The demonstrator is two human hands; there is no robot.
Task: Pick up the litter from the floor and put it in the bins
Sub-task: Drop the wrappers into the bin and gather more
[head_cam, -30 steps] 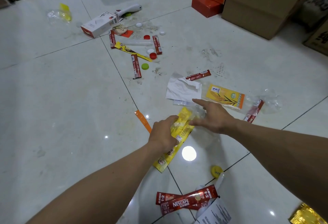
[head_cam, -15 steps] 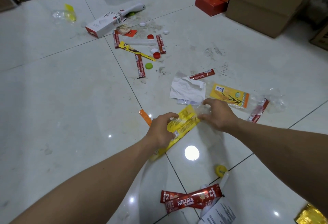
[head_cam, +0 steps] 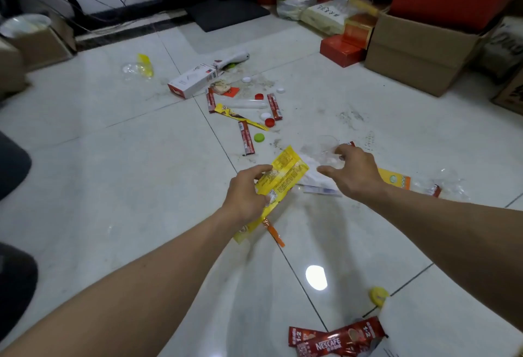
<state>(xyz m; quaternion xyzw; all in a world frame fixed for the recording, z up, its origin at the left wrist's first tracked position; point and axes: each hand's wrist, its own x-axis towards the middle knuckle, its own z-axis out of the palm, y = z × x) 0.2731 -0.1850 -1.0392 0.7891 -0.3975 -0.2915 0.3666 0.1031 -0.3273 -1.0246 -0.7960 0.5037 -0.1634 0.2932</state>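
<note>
Head view: left hand point(head_cam: 243, 201) fingers closed on a yellow wrapper point(head_cam: 280, 179) above the floor point(head_cam: 113, 186); right hand point(head_cam: 353, 172) pinches a clear plastic cup point(head_cam: 325, 148), thumb spread.

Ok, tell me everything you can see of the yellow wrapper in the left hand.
The yellow wrapper is a long, flat, glossy packet, plastic or foil by its sheen, printed with small dark text too blurred to read. The left hand pinches it near the middle, thumb on top, holding it off the floor at a slant: the upper end points up and right toward the right hand, the lower end hangs below the wrist. The right hand does not touch it. An orange strip lies on the floor tiles by its lower end.
</note>
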